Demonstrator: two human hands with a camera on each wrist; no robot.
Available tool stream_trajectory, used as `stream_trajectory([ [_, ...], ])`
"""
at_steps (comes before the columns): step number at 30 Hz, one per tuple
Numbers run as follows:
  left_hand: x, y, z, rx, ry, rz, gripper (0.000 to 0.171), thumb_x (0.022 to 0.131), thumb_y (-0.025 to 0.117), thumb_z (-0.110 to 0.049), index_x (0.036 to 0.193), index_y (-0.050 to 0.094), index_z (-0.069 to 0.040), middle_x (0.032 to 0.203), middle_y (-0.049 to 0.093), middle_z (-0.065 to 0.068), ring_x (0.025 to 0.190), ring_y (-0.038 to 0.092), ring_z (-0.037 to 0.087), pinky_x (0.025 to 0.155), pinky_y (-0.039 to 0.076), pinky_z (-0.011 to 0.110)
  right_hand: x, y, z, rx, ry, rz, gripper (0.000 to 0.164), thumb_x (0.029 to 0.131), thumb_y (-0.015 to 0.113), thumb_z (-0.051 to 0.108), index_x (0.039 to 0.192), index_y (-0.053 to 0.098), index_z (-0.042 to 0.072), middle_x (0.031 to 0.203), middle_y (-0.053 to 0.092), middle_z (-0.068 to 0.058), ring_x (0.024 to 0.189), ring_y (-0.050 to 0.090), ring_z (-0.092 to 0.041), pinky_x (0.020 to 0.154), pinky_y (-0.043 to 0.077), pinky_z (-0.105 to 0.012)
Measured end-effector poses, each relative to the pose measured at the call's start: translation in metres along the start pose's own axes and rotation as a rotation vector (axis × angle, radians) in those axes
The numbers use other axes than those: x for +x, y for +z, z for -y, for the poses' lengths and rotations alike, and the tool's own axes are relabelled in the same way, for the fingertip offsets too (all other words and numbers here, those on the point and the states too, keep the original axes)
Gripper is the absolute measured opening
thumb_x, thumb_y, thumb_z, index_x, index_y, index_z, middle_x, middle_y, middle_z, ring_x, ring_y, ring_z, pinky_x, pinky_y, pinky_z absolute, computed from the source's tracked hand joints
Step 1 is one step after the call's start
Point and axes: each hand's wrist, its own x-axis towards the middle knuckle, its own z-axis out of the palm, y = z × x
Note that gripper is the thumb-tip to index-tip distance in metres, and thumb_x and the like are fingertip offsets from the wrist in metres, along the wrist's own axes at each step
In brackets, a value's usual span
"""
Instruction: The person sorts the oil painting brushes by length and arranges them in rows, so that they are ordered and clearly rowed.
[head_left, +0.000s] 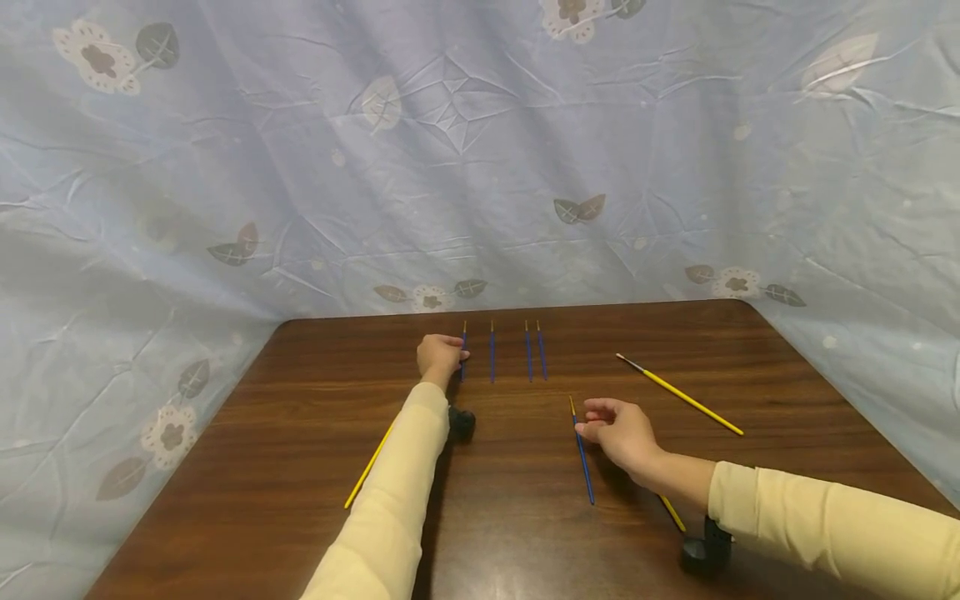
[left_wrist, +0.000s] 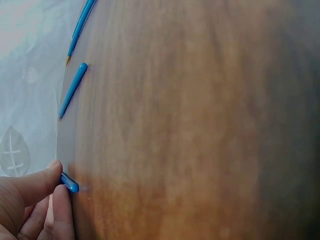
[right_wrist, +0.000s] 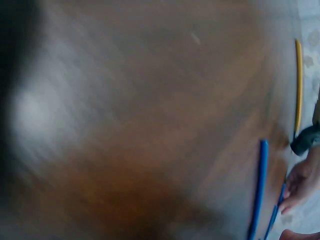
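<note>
At the left end of a row of blue paintbrushes, my left hand [head_left: 438, 357] pinches one blue paintbrush [left_wrist: 70, 183] between thumb and fingers. Its blunt handle end pokes out from the grip in the left wrist view. To its right lie a second blue paintbrush [head_left: 492, 354], a third [head_left: 529, 357] and another [head_left: 542, 354], bristles toward the back. My right hand [head_left: 622, 432] hovers at a nearer blue paintbrush [head_left: 583, 462], thumb tip right at its upper part and a gap between thumb and forefinger. Only a fingertip of this hand shows in the right wrist view.
A yellow paintbrush [head_left: 690, 402] lies slanted at the right of the brown table [head_left: 510, 533]. Another yellow brush [head_left: 367, 468] is partly under the left sleeve, and a third [head_left: 672, 514] sticks out below the right wrist. Patterned cloth [head_left: 480, 183] hangs behind the table.
</note>
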Motion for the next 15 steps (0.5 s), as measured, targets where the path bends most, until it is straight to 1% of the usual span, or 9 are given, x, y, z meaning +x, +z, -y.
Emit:
stream_trajectory([
  [6,-0.001,-0.001,0.001,0.006,0.002,0.001,0.014,0.087,0.072,-0.006,0.101,0.076,-0.006,0.083,0.074,0.004,0.065,0.068,0.018,0.061,0.058,0.027,-0.010,0.006,-0.008,-0.053,0.002,-0.009,0.043,0.086,0.072,0.002,0.123,0.057,-0.012,0.111,0.060,-0.018,0.101,0.059,-0.027,0.084,0.055,-0.032],
  [11,-0.001,0.000,0.001,0.001,0.002,0.003,0.015,0.086,0.074,-0.006,0.101,0.077,-0.006,0.083,0.074,0.004,0.064,0.067,0.017,0.061,0.057,0.027,-0.011,0.008,-0.010,-0.078,0.002,-0.027,0.044,0.081,0.077,0.001,0.119,0.059,-0.012,0.106,0.062,-0.016,0.092,0.061,-0.023,0.078,0.055,-0.028],
  [15,-0.002,0.000,0.000,0.006,0.007,-0.003,0.015,0.086,0.074,-0.007,0.101,0.077,-0.006,0.083,0.074,0.004,0.063,0.067,0.017,0.062,0.057,0.028,-0.010,0.011,-0.012,-0.123,-0.008,-0.048,0.048,0.076,0.082,0.005,0.117,0.061,-0.010,0.101,0.063,-0.012,0.087,0.061,-0.021,0.074,0.055,-0.027],
])
